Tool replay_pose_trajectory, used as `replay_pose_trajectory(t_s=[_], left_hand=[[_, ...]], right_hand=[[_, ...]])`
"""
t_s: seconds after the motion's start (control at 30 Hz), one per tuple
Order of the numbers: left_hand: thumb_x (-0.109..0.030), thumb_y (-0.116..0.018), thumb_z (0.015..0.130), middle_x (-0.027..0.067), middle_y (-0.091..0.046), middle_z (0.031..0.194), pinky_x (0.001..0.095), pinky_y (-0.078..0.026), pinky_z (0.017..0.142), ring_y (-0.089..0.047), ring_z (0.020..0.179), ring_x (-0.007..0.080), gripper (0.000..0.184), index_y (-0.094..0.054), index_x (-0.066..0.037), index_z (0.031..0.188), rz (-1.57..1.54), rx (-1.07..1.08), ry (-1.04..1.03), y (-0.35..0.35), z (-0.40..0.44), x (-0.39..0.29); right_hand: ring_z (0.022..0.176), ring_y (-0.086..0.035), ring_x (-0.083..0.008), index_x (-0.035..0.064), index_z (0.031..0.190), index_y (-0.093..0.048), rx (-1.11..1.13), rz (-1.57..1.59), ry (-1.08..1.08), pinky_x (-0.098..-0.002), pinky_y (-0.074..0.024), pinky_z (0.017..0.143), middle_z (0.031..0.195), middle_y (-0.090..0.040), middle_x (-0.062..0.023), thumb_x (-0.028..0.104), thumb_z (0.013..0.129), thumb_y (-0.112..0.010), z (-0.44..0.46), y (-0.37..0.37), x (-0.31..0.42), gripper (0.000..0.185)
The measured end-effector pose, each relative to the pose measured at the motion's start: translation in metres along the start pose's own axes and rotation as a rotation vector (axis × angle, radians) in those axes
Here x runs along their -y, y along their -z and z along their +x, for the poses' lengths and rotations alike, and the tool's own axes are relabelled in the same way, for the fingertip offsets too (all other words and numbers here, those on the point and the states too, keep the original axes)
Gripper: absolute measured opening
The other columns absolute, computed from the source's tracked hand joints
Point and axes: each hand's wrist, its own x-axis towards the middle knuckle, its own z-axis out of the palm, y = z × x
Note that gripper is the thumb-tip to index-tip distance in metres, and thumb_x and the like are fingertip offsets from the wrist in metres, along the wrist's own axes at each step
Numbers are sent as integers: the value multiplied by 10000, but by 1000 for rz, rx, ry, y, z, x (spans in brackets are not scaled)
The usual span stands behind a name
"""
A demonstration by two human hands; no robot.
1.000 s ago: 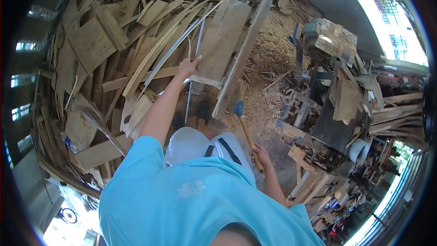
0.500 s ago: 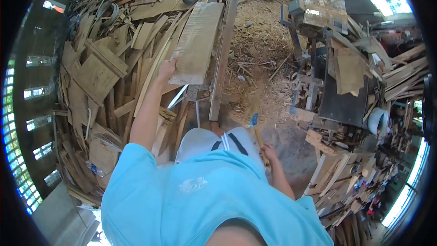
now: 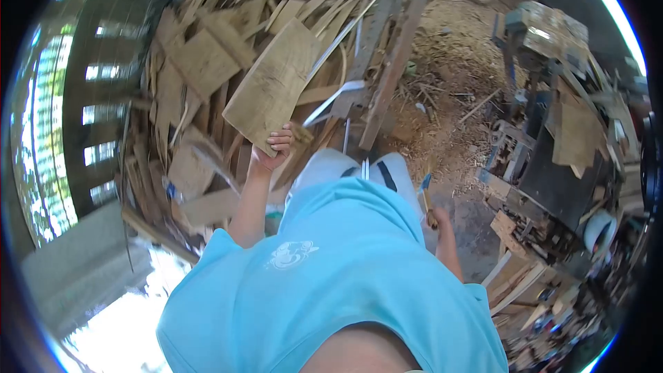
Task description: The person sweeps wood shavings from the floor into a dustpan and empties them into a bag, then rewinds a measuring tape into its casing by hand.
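A flat wooden board [image 3: 275,83] is raised and tilted over the scrap pile, gripped at its lower corner by my left hand [image 3: 275,148], whose fingers wrap over the edge. My right hand [image 3: 439,220], low beside my right leg, is closed round the wooden handle of a hammer-like tool [image 3: 426,200]. The tool's blue head points up and away from me. Between the two hands, a long narrow wooden beam [image 3: 399,55] slopes away, with a metal frame piece beside it.
Scrap boards [image 3: 207,62] are heaped on the left and ahead. Wood shavings [image 3: 452,55] cover the floor past the beam. A machine with a taped box [image 3: 552,27] and a dark table [image 3: 559,173] stands at the right. A slatted wall [image 3: 103,97] is at far left.
The board has come up off the stand beside the beam and swung left, now held in my left hand. My right hand still holds the tool, and the view has shifted.
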Motion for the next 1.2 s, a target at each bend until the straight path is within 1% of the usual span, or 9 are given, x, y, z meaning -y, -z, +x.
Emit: replay_pose_trajectory(t_s=[0.1,0.2,0.33,0.4,0.47,0.53,0.73,0.97,1.2], left_hand=[[-366,-505,909,92,-516,794,331,-455,614,-578,734,195,486,-422,69,1109,480,-477,-270,29,-61,13],[-531,-505,880,194,-645,1017,399,-492,795,-631,927,317,693,-544,114,1132,1461,-1484,-516,69,-105,29],[-690,-530,805,232,-649,1072,387,-462,884,-616,1042,338,832,-646,104,1024,1409,-1768,-348,130,-181,50],[-698,-544,794,244,-645,1069,387,-461,880,-615,1042,341,831,-660,97,1004,1173,-1802,-310,163,-216,63],[-688,-561,791,251,-639,1081,391,-462,869,-613,1042,348,827,-649,99,1030,1053,-1796,-392,227,-246,81],[-644,-595,800,245,-638,1076,390,-464,848,-622,1015,329,778,-648,96,1034,880,-1777,-485,250,-266,114],[-609,-620,805,198,-652,1030,377,-467,813,-631,974,286,728,-648,79,1041,700,-1733,-690,282,-309,215],[-664,-550,809,280,-652,958,421,-468,829,-635,966,376,785,-650,96,975,783,-1848,-631,287,-377,273],[-680,-527,810,313,-645,935,451,-465,850,-622,971,427,803,-664,106,893,518,-1917,-690,337,-384,373]], right_hand=[[490,-537,-200,-6,853,-483,-41,735,-162,-345,-434,407,639,-526,-105,192,910,-473,-31,1,61,206],[501,-532,-165,-3,886,-507,-102,461,-29,-319,-420,405,669,-534,-97,201,920,-477,-61,-4,116,208],[620,-585,-274,-65,1010,-533,-521,-309,536,-392,-484,554,737,-592,-149,186,900,-509,-130,-22,167,275],[725,-616,-343,-96,1074,-527,-722,-819,874,-425,-505,665,796,-627,-192,164,884,-530,-146,-5,189,322],[997,-602,-405,-114,1243,-473,-839,-988,776,-422,-475,856,1049,-628,-276,121,865,-542,-206,-26,225,451],[1134,-552,-412,-70,1372,-379,-880,-1016,1082,-403,-461,907,1256,-529,-307,100,876,-542,-211,-6,234,549],[1221,-482,-428,-33,1456,-239,-308,-1312,1420,-399,-443,947,1346,-458,-299,104,906,-542,-339,-98,242,642],[880,-611,-458,141,1458,-313,423,-2006,1155,-514,-502,732,980,-609,-303,175,946,-494,-365,-211,177,544],[675,-603,-466,128,1422,-369,315,-2186,1296,-534,-494,610,675,-591,-269,209,957,-484,-246,-294,171,486]])
